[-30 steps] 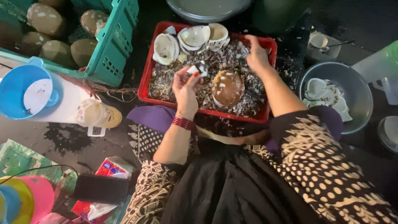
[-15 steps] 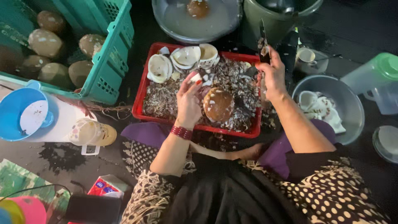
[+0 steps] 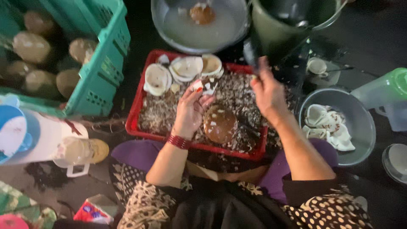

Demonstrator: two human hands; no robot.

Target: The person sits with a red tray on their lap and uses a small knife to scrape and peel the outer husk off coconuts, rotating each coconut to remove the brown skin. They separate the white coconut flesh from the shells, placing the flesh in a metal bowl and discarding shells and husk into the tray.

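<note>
Coconut [image 3: 219,123], brown and round with pale flecks, sits in the red tray [image 3: 135,111] near its front edge, amid a litter of dark husk shavings.

At the far left a green crate [image 3: 101,68] holds several more whole husked coconuts [image 3: 30,46]. In front of it lies a white jug with a blue lid [image 3: 17,133], and just beside that a small clear cup with a handle [image 3: 75,154].

Inside the tray, at its back left corner, empty white shell halves [image 3: 157,79] are stacked against one another, with more halves [image 3: 187,67] along the back edge. The left hand [image 3: 190,111] lies just left of the coconut, palm against its side, fingers curled loosely around a small white piece of coconut flesh held up at the fingertips. A red bangle [image 3: 179,141] circles that wrist.

Behind the tray stands a metal basin [image 3: 199,23] of cloudy liquid with a brown lump floating in it, and beside it a dark green bucket [image 3: 288,25].

The right hand [image 3: 267,91] is raised over the tray's back right corner, closed around a dark handle [image 3: 250,53] that points up and away; it is blurred, so what tool it belongs to cannot be told.

Right of the tray, a grey metal bowl [image 3: 360,123] holds white peeled pieces. Beyond it, at the far right, stands a pitcher with a green lid [image 3: 388,95].
</note>
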